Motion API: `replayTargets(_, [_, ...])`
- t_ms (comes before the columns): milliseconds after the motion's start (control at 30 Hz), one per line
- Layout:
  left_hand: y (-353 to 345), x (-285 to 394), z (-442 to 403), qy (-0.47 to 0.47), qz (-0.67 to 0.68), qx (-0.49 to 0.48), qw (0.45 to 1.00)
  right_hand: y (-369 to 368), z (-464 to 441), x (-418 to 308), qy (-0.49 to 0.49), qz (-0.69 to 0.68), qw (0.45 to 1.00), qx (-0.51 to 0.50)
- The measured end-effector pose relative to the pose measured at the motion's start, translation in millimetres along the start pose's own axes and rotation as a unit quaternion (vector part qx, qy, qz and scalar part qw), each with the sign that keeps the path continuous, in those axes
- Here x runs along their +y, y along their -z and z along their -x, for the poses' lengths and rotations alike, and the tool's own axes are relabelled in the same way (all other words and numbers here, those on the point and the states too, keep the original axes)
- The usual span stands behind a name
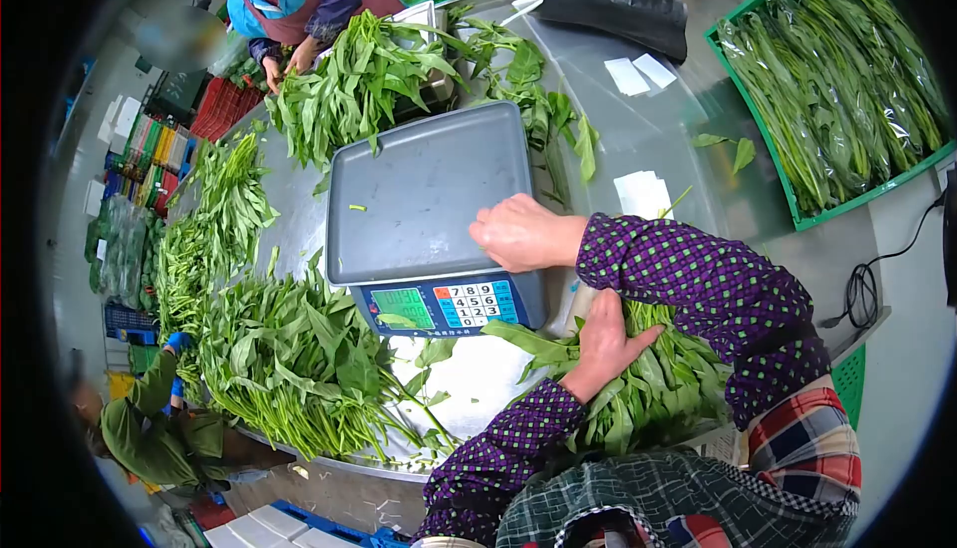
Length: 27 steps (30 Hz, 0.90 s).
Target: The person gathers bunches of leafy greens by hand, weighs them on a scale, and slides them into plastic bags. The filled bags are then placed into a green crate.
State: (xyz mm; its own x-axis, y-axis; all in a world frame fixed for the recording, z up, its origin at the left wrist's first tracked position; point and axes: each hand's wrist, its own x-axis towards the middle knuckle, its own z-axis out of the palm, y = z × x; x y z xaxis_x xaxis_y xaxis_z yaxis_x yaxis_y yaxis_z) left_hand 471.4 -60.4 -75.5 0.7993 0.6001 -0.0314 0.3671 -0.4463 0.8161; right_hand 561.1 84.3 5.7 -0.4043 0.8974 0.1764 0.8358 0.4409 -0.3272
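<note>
My left hand (604, 345) is wrapped over a bunch of water spinach (643, 388) at the table's near edge, thumb stretched out across the leaves. Over the right side of the scale's grey pan (429, 189) is my right hand (525, 233), its fingers curled closed; whatever they may hold is hidden. On the pan lies only a small green stem piece (357, 208). The scale's display (403, 307) is lit green, with a leaf lying across its lower edge beside the keypad (475, 304).
Heaps of water spinach (289, 368) cover the table's left side, and another pile (359, 99) lies behind the scale. White labels (642, 194) sit at right. A green crate (797, 219) holds bagged greens. Two co-workers, one in blue sleeves (334, 9), one in green (150, 428), stand around the table.
</note>
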Motion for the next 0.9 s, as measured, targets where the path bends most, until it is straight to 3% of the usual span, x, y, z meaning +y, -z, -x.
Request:
replayTargets(100, [4.0,0.2,3.6,0.029,-0.002,-0.016,0.999,19.7,-2.6,17.0,-0.051,0.011,0.999,0.010])
replayTargets(167, [2.3,-0.8,6.4,-0.029,-0.015,0.073,0.997,38.6,0.0,21.9,-0.011,-0.025,0.999,0.037])
replayTargets(233, [-1.9,-3.2,9.6,-0.019,-0.011,0.051,0.998,50.6,2.2,14.7,-0.009,0.048,0.983,-0.179])
replayTargets(267, [-2.8,-2.9,9.2,-0.016,-0.017,0.045,0.999,40.4,9.4,13.9,0.040,0.062,0.990,-0.118])
replayTargets(367, [7.2,1.7,6.2,-0.018,-0.022,0.023,0.999,44.6,3.0,3.0,0.089,0.081,0.979,-0.162])
replayTargets(400, [8.7,2.2,7.7,-0.003,-0.039,0.021,0.999,40.8,1.4,6.8,0.082,0.120,0.983,-0.111])
replayTargets(500, [8.8,3.7,11.5,0.014,-0.047,0.014,0.999,64.8,-2.1,56.5,-0.048,0.177,0.977,0.108])
replayTargets(567, [11.9,3.4,15.0,0.017,0.000,0.030,0.999,101.3,27.2,73.3,-0.110,0.125,0.958,0.232])
replayTargets(633, [11.4,0.5,18.0,0.035,0.032,0.041,0.998,106.5,76.8,86.4,-0.131,0.029,0.946,0.294])
replayTargets(700, [4.8,-9.5,15.5,0.056,0.071,0.061,0.994,88.7,129.3,87.0,-0.289,-0.024,0.944,0.156])
replayTargets(767, [8.8,-3.4,1.8,0.112,0.170,0.050,0.978,44.2,178.5,90.2,-0.226,0.062,0.955,0.180])
replayTargets(833, [-1.2,-12.8,-12.6,0.140,0.248,0.049,0.957,17.4,195.8,73.3,-0.298,-0.072,0.940,0.152])
replayTargets(900, [-10.9,-14.7,-25.1,0.108,0.314,0.097,0.938,12.9,200.1,65.6,-0.316,-0.077,0.935,0.143])
